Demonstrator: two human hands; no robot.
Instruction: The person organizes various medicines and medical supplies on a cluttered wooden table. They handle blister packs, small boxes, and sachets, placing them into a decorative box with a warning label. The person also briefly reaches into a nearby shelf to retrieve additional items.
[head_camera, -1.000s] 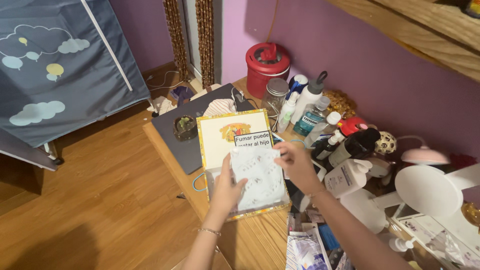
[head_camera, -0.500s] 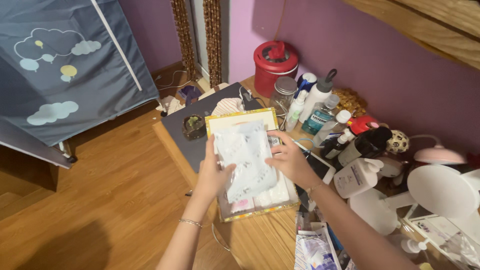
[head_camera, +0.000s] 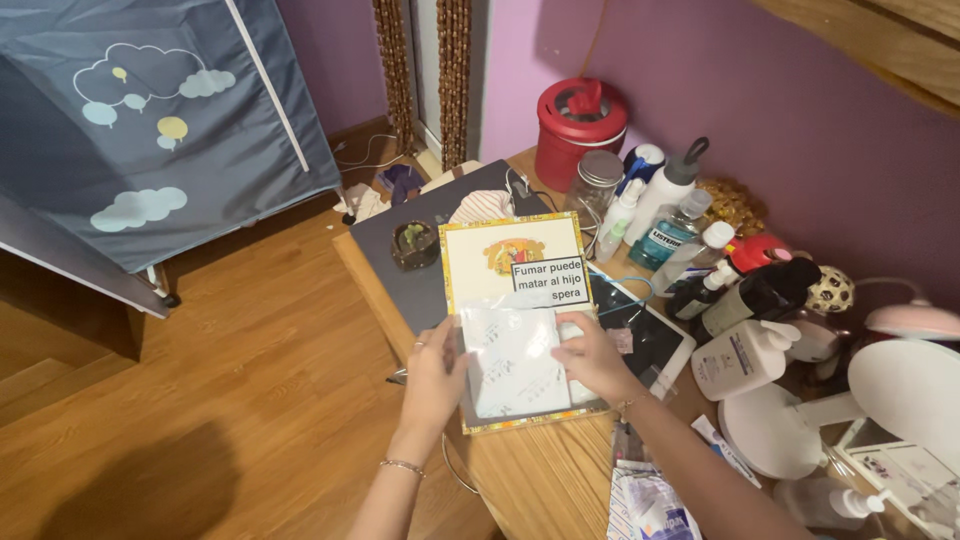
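Left hand: our left hand (head_camera: 435, 372) grips the left edge of the white packet (head_camera: 512, 360), thumb laid over its top face and the other fingers curled at the edge and beneath.
Right hand: our right hand (head_camera: 592, 356) is clamped on the packet's right edge, fingers spread across the plastic.
White packet: a flat, pale, translucent plastic packet with small printed marks; we hold it low over the near half of the open box, between both hands (whether it already touches what lies in the box we cannot tell).
Box: a shallow box with a yellow patterned border (head_camera: 520, 300) lies open on the table, its lid (head_camera: 515, 258) raised on the far side, showing a cream inner face with a red and gold emblem and a white label.
Table: the wooden table (head_camera: 530, 480) runs from near right to far, its left edge beside the wooden floor (head_camera: 220, 400).
Laptop: a dark grey closed laptop (head_camera: 410, 285) lies under and to the left of the box, with a small glass jar holding a plant (head_camera: 414, 243) on it.
Right of the box: a tablet with a dark screen (head_camera: 650, 335), just beside our right hand.
Far right: a crowd of bottles (head_camera: 680, 215) and a red bucket with a lid (head_camera: 580, 120) against the purple wall.
Left, across the floor: a grey fabric wardrobe with cloud prints (head_camera: 160, 130).
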